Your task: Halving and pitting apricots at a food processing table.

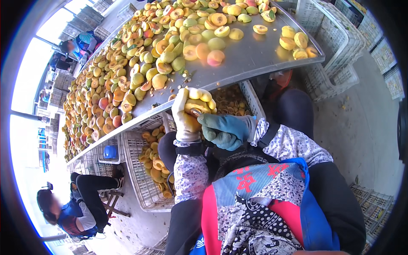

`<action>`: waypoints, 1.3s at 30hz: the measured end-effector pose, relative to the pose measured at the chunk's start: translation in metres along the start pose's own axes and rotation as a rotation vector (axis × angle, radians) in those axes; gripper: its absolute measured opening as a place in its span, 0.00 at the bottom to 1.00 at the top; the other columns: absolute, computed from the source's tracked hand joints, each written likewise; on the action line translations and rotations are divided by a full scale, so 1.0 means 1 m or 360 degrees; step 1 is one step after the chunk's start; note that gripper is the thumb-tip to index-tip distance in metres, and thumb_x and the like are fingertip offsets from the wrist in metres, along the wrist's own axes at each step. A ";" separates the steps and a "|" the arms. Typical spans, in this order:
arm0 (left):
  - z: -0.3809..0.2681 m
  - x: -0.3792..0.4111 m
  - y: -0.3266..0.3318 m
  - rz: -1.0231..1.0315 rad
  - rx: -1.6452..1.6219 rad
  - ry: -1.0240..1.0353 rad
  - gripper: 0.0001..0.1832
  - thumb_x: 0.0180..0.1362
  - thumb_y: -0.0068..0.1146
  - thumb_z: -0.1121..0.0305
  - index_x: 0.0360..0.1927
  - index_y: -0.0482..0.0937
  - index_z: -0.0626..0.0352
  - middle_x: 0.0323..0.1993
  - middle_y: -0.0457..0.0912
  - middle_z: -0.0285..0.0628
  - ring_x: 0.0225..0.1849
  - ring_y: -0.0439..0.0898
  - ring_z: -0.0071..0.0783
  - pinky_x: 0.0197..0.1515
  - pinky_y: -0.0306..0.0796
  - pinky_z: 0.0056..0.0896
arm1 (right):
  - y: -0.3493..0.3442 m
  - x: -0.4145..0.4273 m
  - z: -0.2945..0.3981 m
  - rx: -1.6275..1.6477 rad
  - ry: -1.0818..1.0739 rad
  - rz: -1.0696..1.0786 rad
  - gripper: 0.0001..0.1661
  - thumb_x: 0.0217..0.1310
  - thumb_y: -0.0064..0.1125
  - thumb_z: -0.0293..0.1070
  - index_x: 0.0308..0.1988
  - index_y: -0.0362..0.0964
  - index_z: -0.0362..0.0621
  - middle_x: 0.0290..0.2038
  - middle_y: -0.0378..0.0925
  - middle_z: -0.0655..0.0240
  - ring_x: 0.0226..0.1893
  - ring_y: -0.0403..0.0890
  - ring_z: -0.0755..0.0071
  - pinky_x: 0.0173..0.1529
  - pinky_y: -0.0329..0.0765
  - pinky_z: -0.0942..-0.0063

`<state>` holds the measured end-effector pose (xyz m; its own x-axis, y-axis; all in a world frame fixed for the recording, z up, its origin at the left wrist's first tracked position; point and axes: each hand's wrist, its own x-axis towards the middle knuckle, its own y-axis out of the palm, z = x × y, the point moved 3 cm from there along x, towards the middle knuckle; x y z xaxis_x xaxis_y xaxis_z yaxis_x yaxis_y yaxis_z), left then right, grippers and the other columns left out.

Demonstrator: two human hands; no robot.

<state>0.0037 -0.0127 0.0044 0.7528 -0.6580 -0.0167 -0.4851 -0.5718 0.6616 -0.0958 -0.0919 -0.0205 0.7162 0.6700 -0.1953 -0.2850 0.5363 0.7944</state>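
My left hand (182, 116), in a white glove with yellowed fingers, grips a yellow peach half (197, 104) just off the near edge of a metal table. The cut face of the fruit is turned toward my right hand (224, 129), which wears a blue-green coated glove. From its closed fingers a small metal tool tip (195, 111) reaches into the hollow of the peach half. The tool's handle is hidden in the glove, so its exact kind cannot be told. Many halved peaches (159, 46) cover the metal table (245, 60) beyond my hands.
Below the table edge stand a plastic crate (140, 191) of peach halves and another crate (253, 100) of brown scraps. Stacked crates (346, 41) rise at the right. A seated person (76, 207) is at lower left, another person (84, 44) across the table. A blue container (110, 152) sits under the table.
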 end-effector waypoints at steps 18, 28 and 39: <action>0.001 0.013 -0.017 -0.0215 -0.0007 0.0388 0.28 0.74 0.42 0.50 0.60 0.74 0.66 0.54 0.81 0.49 0.53 0.80 0.44 0.57 0.76 0.50 | -0.034 -0.014 0.023 -0.1998 -0.0290 -0.1212 0.26 0.66 0.60 0.56 0.39 0.79 0.41 0.24 0.80 0.57 0.23 0.80 0.64 0.31 0.77 0.66; 0.003 0.005 -0.006 0.0020 0.0161 0.0302 0.25 0.77 0.33 0.61 0.65 0.68 0.72 0.60 0.77 0.52 0.60 0.78 0.42 0.64 0.72 0.44 | -0.016 0.013 0.036 -0.2204 -0.1494 -0.1507 0.19 0.57 0.72 0.37 0.47 0.77 0.45 0.37 0.84 0.52 0.39 0.85 0.43 0.40 0.81 0.60; 0.005 0.009 -0.015 0.0024 0.0105 0.0489 0.24 0.76 0.36 0.64 0.67 0.65 0.71 0.65 0.74 0.51 0.63 0.75 0.42 0.65 0.71 0.39 | -0.012 -0.012 0.040 -0.1778 -0.1307 -0.1499 0.16 0.65 0.64 0.43 0.43 0.78 0.42 0.35 0.84 0.50 0.35 0.84 0.42 0.38 0.80 0.56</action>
<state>0.0156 -0.0119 -0.0094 0.8395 -0.4938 0.2266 -0.5175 -0.6000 0.6101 -0.0755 -0.1273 -0.0050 0.9067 -0.3102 0.2859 0.3847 0.8861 -0.2586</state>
